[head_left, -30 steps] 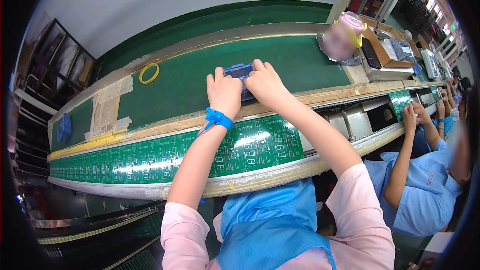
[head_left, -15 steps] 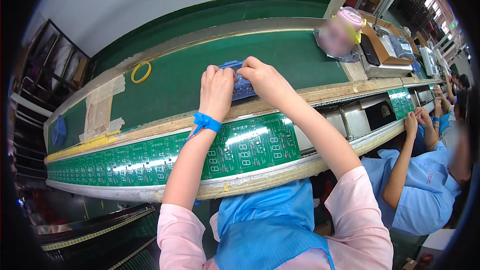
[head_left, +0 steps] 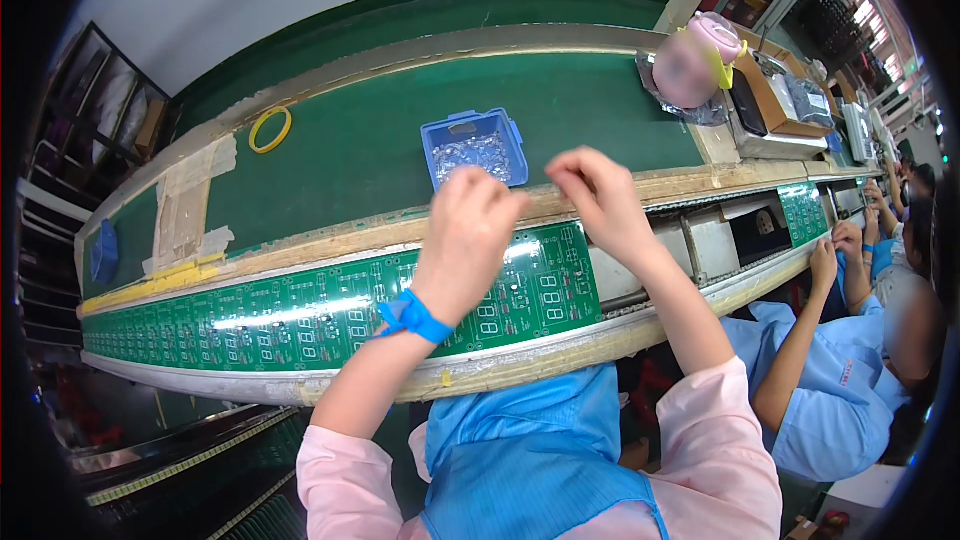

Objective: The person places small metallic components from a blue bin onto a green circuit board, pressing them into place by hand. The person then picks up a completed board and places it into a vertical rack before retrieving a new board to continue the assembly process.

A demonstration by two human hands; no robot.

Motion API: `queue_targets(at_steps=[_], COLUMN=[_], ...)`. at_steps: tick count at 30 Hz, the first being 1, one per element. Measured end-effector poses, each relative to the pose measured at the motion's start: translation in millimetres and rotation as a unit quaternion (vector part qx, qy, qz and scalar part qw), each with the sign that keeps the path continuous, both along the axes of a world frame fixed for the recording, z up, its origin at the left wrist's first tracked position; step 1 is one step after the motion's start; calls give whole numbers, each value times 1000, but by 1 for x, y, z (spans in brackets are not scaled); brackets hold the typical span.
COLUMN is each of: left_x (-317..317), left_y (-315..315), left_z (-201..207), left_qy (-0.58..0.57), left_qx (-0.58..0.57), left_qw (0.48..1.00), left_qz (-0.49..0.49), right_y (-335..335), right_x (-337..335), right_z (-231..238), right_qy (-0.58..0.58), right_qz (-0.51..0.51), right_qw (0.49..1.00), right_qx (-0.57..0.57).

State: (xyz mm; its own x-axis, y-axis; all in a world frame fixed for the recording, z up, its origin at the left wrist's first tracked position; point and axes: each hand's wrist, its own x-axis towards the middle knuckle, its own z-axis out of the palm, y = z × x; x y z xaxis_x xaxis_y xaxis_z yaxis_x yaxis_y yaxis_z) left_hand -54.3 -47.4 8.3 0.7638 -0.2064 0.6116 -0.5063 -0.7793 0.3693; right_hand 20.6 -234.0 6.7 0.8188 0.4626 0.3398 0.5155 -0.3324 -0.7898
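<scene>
A small blue bin [head_left: 493, 124] with many tiny clear and silvery parts [head_left: 472, 152] stands on the green bench top. Just in front of it, my left hand [head_left: 472, 235] hovers above the row of green circuit boards [head_left: 545, 285], a blue strap round the wrist. Its fingers are curled together, and whatever they hold is hidden. To the right of the bin, my right hand [head_left: 603, 198] is raised with thumb and forefinger pinched; anything between them is too small to make out. Neither hand touches the boards, which carry white digit outlines and small components.
A yellow tape ring [head_left: 270, 130] and another blue bin [head_left: 104, 252] lie leftward. At the back right are a pink bottle [head_left: 690, 65], a dark phone-like object [head_left: 748, 105] and a cardboard box [head_left: 790, 120]. A co-worker in blue [head_left: 820, 380] handles a board on the right.
Both hands have come back from the blue bin toward me, leaving its contents in sight. My right hand has also moved rightward, and the two hands are farther apart.
</scene>
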Motion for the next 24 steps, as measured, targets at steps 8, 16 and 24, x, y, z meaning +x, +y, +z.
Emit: queue_targets(at_steps=[8, 16, 24], left_x=[-24, -25, -24], left_y=[-11, -10, -12], left_z=[-41, -46, -46], left_qy=[206, 226, 229], left_qx=[-106, -114, -121], left_qw=[966, 959, 957], left_qz=[-114, -127, -127], right_y=[-41, -37, -36], right_x=[-22, -30, -26], right_z=[-51, -43, -41], right_qy=[249, 330, 51], right_qz=[43, 15, 39], right_qw=[965, 940, 997], right_qx=[72, 86, -51])
